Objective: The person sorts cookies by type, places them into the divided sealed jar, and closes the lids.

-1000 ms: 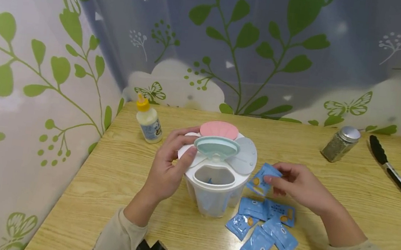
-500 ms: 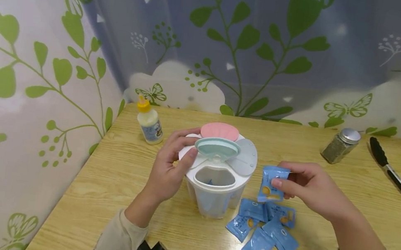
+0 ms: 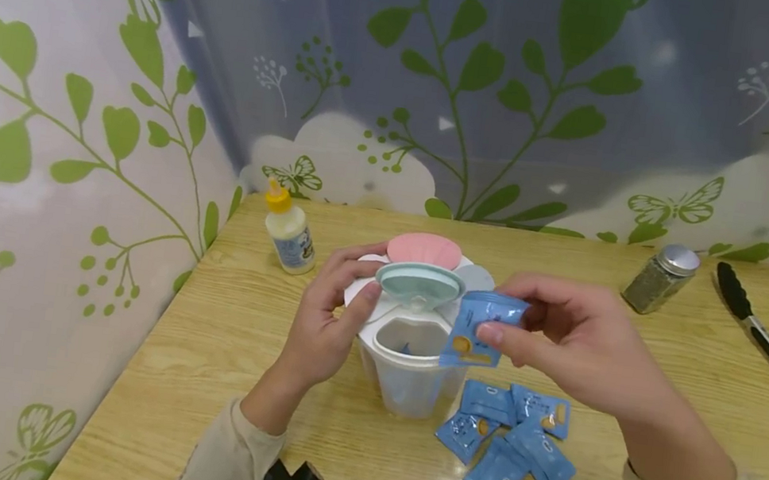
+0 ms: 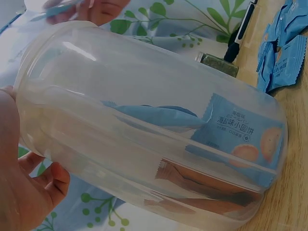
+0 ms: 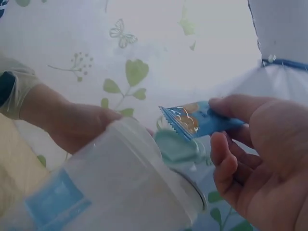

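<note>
A clear plastic container [image 3: 409, 391] stands on the table, its white lid divided into coloured flaps. The green flap [image 3: 421, 284] is raised over an uncovered opening; the pink flap [image 3: 424, 250] lies flat. My left hand [image 3: 330, 321] grips the lid's left rim. Between thumb and fingers, my right hand [image 3: 573, 343] pinches a blue biscuit packet [image 3: 485, 328] at the right edge of the opening. Inside the container, the left wrist view shows blue packets [image 4: 240, 132] and brown packets [image 4: 207, 185] in separate compartments.
Several blue packets [image 3: 495, 478] lie loose to the container's right. A yellow-capped bottle [image 3: 289, 238] stands behind my left hand. At the back right are a jar of dried herbs [image 3: 660, 280] and black-tipped tongs [image 3: 768, 339]. A patterned curtain [image 3: 513, 128] hangs behind the table.
My right hand first drew the packet away from the container, turning it upright, then brought it left to the opening. My left hand kept its place on the lid.
</note>
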`<control>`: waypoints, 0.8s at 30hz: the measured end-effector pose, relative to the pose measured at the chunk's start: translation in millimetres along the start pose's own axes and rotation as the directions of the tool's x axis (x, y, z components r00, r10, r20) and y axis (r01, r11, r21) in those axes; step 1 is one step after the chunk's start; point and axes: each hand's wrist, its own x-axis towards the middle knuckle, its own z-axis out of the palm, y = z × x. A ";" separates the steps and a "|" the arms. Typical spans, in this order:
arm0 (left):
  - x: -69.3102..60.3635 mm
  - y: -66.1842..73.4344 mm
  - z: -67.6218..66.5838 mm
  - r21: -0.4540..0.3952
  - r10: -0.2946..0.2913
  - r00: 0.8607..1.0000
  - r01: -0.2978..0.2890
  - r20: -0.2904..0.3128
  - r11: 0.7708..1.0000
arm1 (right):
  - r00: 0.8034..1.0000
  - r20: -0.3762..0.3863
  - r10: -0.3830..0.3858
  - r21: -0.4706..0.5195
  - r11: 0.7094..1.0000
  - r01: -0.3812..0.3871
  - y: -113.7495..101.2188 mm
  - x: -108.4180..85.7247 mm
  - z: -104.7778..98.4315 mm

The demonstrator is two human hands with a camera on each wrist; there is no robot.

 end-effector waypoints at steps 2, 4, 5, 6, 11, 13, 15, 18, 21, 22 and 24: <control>-0.3 0.0 -0.3 -0.005 0.001 1.000 -0.001 -0.001 1.000 | 0.998 -0.044 0.035 -0.073 0.997 -0.038 -7.4 5.9 9.2; -0.3 0.4 -0.3 -0.010 0.003 1.000 -0.003 -0.001 1.000 | 0.996 -0.078 0.039 -0.131 0.990 -0.049 -11.8 10.8 16.9; -0.2 0.8 -0.3 -0.013 0.004 1.000 -0.004 -0.001 1.000 | 0.996 -0.086 0.038 -0.169 0.984 -0.053 -13.1 12.8 19.8; -0.2 1.0 -0.2 -0.015 0.004 1.000 -0.004 -0.001 1.000 | 0.996 -0.090 0.027 -0.201 0.979 -0.045 -13.6 14.4 22.4; 0.3 1.8 0.2 -0.011 0.006 1.000 -0.006 0.002 1.000 | 0.997 -0.066 -0.036 -0.338 0.941 0.011 -10.9 16.5 29.1; 0.7 1.6 0.2 -0.007 0.005 1.000 -0.005 0.002 1.000 | 0.998 -0.054 -0.032 -0.361 0.933 0.010 -9.3 15.6 29.7; 1.1 1.7 0.1 -0.005 0.004 1.000 -0.004 0.000 1.000 | 0.999 -0.048 -0.011 -0.369 0.929 -0.008 -7.8 14.3 29.1; 1.1 1.3 -0.1 -0.003 0.001 1.000 -0.001 -0.006 1.000 | 0.998 -0.049 0.028 -0.352 0.935 -0.044 -5.8 12.4 26.5; 0.9 1.7 -0.1 -0.001 -0.001 1.000 0.001 -0.009 1.000 | 0.997 -0.041 0.073 -0.310 0.947 -0.082 -3.6 9.5 21.8; 0.8 1.9 -0.1 0.001 -0.002 1.000 0.002 -0.010 1.000 | 0.996 -0.038 0.082 -0.291 0.952 -0.090 -2.6 8.3 20.0; 0.9 2.3 0.2 0.002 -0.001 1.000 0.001 -0.010 1.000 | 0.994 -0.028 0.101 -0.258 0.961 -0.105 -0.2 5.2 15.8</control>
